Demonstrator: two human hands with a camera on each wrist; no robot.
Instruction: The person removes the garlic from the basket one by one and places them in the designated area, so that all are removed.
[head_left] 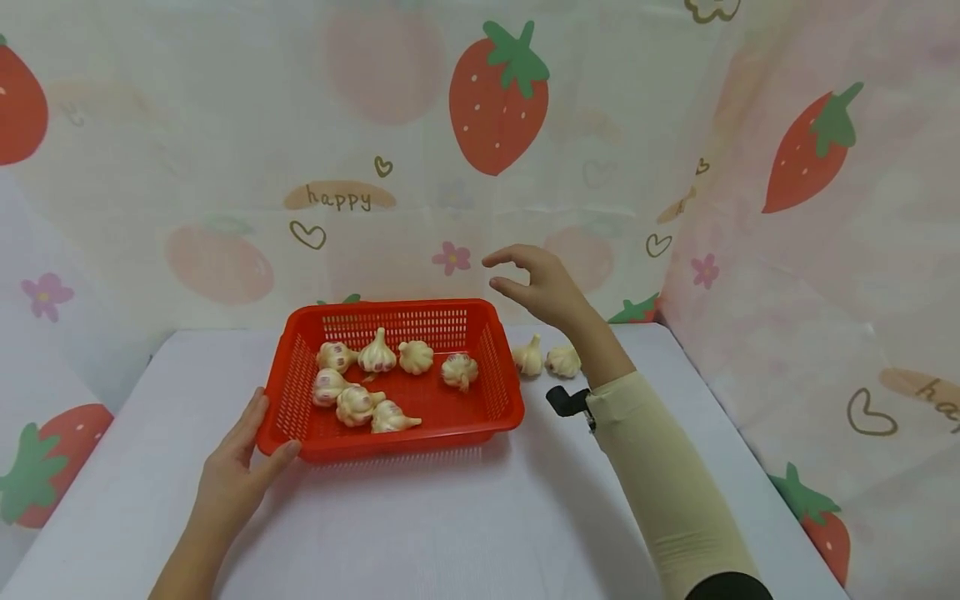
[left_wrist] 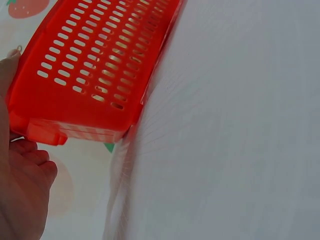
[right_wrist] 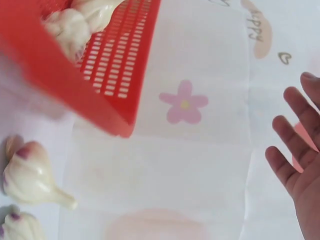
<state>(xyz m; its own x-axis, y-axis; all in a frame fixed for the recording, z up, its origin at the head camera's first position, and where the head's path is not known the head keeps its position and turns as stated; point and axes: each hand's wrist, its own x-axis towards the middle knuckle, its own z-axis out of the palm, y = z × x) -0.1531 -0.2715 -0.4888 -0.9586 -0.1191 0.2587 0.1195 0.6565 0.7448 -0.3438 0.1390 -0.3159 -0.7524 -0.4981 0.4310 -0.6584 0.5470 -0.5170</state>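
Observation:
A red plastic basket (head_left: 442, 437) with slotted walls holds several garlic bulbs (head_left: 377, 356), most of them on its left side and one towards the right. My left hand (head_left: 236, 471) grips the basket's near left corner, its thumb at the rim; in the left wrist view, its curled fingers (left_wrist: 37, 157) show below the rim. Above the basket's far right corner, my right hand (head_left: 547, 287) is raised with nothing in it, thumb and fingers apart. In the right wrist view its spread fingers (right_wrist: 295, 130) are away from the basket.
Two more garlic bulbs lie on the white-covered table just right of the basket, one nearer (head_left: 528, 357) and one farther right (head_left: 563, 362). A strawberry-print cloth (head_left: 405, 150) hangs behind the table and along its sides.

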